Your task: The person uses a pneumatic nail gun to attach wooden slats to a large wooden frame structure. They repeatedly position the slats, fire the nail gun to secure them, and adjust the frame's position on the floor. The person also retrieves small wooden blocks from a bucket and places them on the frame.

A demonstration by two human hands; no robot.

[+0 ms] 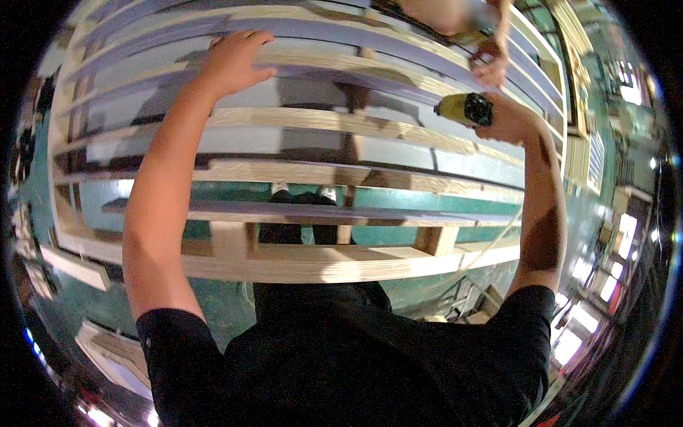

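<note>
My left hand [238,62] reaches to the far left part of a large slatted wooden frame [356,269]. Its fingers are stretched out with the thumb apart, over or on a far slat; I cannot tell if it touches. Nothing shows in its grasp. On the far right, my right hand [509,119] is wrapped round a yellow-and-black power tool [455,109], held above the slats with its yellow end toward the left. The tool's exact kind and its lower part are hard to make out.
Another person's hand [489,65] is at the far right, close beyond my right hand. A thin pale hose or cord [491,245] crosses the frame's near right edge. Green floor [384,196] shows between the slats. Stacked boards [580,153] stand to the right.
</note>
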